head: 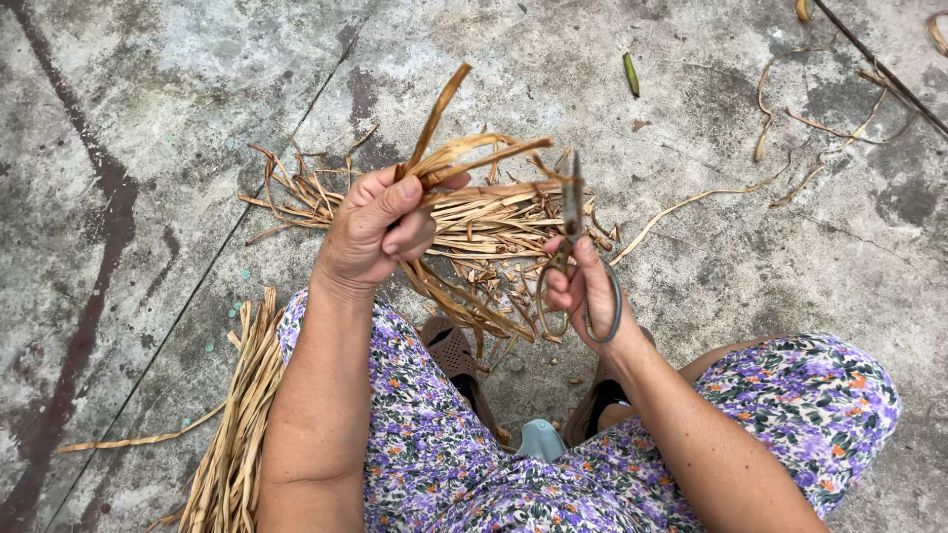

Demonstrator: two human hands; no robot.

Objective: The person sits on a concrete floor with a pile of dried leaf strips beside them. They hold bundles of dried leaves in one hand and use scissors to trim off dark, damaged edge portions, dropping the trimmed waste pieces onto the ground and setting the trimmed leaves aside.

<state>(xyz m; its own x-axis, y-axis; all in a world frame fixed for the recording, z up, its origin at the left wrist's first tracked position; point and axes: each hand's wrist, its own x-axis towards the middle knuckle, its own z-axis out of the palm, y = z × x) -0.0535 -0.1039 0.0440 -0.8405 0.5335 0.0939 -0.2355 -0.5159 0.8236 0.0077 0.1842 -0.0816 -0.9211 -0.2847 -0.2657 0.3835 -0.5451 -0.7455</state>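
Grey stained concrete floor [148, 128] underneath. Long bundle of dry tan leaf strips [237, 415] lying beside left knee. Heap of short tan leaf trimmings [484, 232] ahead of feet. Left hand [375, 232] clenched around bent tan leaf strips [449, 158], raised above heap. Right hand [588, 286] gripping old metal scissors [571, 222] through loops, blades together, pointing up.

The scene is lit by soft, even daylight, bright but without glare. No hard shadows are cast; only faint, diffuse shading is seen beneath the pale dry straw strips [484, 222] and under the arms. The grey, stained concrete floor [148, 118] is rendered sharply, with cracks and blotches plainly visible. Slight wide-angle stretching is noticed toward the edges. Colours are kept natural, and no motion blur is detected.
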